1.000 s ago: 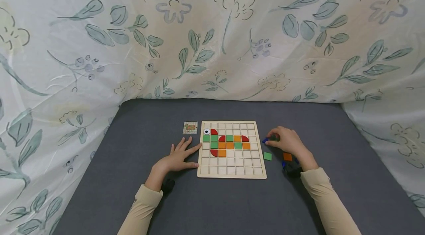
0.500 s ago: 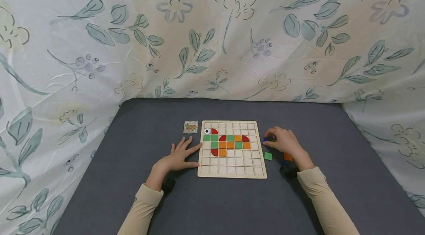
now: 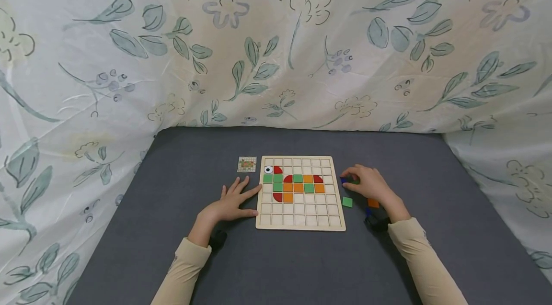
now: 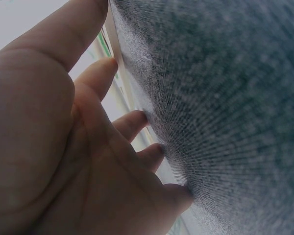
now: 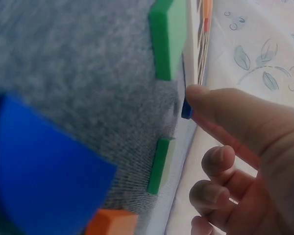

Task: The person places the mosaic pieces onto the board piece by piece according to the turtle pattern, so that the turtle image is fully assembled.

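Note:
A wooden grid board [image 3: 302, 221] lies on the dark cloth, its upper cells holding red, green and orange tiles and a white disc with a black dot [image 3: 268, 170]. My left hand [image 3: 230, 207] rests at the board's left side, fingers spread, thumb and index fingertip touching the edge. To the right of the board, my right hand [image 3: 372, 184] pinches a small blue tile [image 5: 186, 110] between thumb and index finger, low over the cloth. Partly under that hand is a green tile [image 5: 160, 166]. Another green tile [image 3: 347, 202] lies close to the board's right edge.
An orange tile [image 3: 373, 203] and a blue curved-edge tile [image 5: 44, 171] lie near my right wrist, partly covered by it in the head view. A small printed card [image 3: 247, 164] sits left of the board's top corner. Floral fabric [image 3: 302, 80] hangs behind the table.
My right hand has shifted slightly left and lower, its fingertips closing in on the blue tile. The left hand and the tiles on the board stay as they were.

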`<state>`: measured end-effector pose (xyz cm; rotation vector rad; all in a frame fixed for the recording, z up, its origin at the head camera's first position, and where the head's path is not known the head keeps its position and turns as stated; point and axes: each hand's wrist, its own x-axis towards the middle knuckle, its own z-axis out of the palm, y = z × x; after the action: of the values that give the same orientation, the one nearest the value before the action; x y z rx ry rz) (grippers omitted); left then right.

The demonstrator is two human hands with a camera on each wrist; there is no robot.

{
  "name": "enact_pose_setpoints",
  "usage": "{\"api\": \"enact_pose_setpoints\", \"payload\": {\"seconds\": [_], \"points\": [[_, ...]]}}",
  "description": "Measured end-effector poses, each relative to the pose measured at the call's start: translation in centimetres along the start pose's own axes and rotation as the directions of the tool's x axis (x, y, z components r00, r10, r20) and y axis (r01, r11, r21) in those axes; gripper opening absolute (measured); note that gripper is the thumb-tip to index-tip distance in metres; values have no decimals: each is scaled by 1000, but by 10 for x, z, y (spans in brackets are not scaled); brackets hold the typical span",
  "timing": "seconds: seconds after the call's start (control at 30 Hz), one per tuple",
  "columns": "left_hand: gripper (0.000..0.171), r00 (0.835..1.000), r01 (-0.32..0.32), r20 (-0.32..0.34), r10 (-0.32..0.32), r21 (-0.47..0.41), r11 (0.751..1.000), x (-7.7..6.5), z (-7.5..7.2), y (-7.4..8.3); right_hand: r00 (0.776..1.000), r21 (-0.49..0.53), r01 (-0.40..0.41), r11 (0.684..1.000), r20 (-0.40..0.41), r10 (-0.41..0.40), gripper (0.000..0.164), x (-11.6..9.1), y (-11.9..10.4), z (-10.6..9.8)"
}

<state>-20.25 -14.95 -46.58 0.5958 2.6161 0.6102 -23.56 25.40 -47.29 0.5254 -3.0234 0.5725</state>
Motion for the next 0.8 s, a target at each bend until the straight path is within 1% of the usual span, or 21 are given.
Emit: {"api": "enact_pose_setpoints", "payload": {"seconds": [0.13,0.3,0.4,0.8], "points": [[73,1000,1,1,-1,-2,1000,1,0,-1,1000,24,12,1000,-14,-12,23,-1,-3,-2],[74,1000,0,2,0,-4,1000,1,1,-1,997,53,74,996,-8,-73,23,-2,-8,-2],[74,1000,-3,4,3,-11,1000,1,1,0,994,54,107,993,6,-107,23,-3,-11,-1],[75,1000,6,-2,-6,13,1000,2,3,-2,986,89,164,982,23,-167,24,1,-17,5]]}}
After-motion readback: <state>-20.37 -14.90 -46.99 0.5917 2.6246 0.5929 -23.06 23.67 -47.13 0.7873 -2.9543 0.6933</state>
